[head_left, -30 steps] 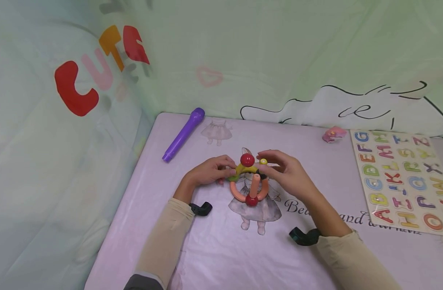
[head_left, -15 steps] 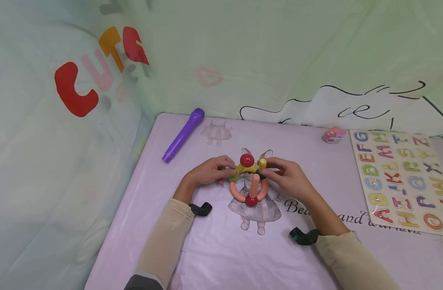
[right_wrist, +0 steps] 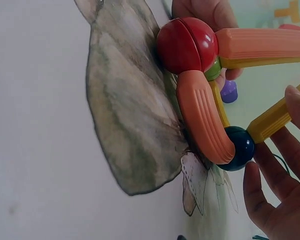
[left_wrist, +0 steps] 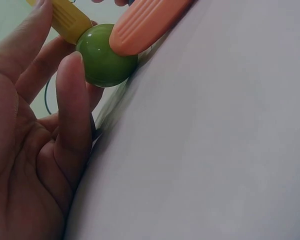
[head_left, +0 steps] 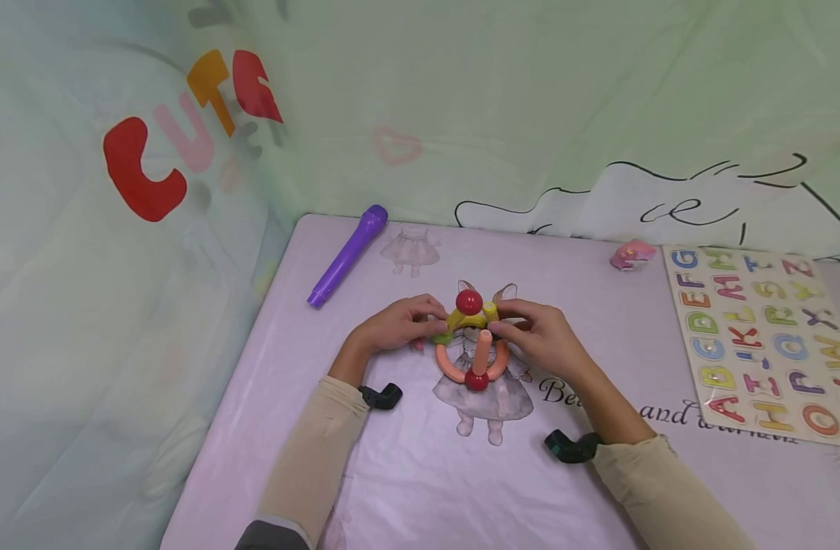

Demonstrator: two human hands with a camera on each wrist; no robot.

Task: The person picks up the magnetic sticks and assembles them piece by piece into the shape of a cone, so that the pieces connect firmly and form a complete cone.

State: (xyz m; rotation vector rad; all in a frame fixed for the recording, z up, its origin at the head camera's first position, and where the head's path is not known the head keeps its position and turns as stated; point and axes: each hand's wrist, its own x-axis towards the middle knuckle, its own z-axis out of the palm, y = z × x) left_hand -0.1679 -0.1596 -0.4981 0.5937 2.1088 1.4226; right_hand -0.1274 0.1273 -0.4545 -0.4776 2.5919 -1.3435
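Note:
A magnetic ball-and-rod toy rests on the table, its ring made of curved orange rods [head_left: 450, 365] and a yellow one. My left hand [head_left: 406, 321] pinches a yellow rod [left_wrist: 70, 20] rising from the green ball [left_wrist: 107, 57]; a red ball [head_left: 469, 302] caps that rod. On the ring's other side, my right hand [head_left: 540, 332] holds another yellow rod [right_wrist: 272, 120] between thumb and fingers, its lower end against the dark blue ball [right_wrist: 240, 148]. An upright orange rod [head_left: 483, 353] stands on the near red ball [head_left: 477, 380].
A purple toy microphone [head_left: 348, 256] lies at the table's back left. Toward the right are a small pink object [head_left: 633, 254] and an alphabet puzzle board [head_left: 763, 344]. Printed cloth walls [head_left: 530, 99] border the table [head_left: 420, 473] behind and on the left.
My right hand has shifted slightly left and its fingers have closed in on the yellow rod, whose top now leans left. My left hand and the ring have stayed in place.

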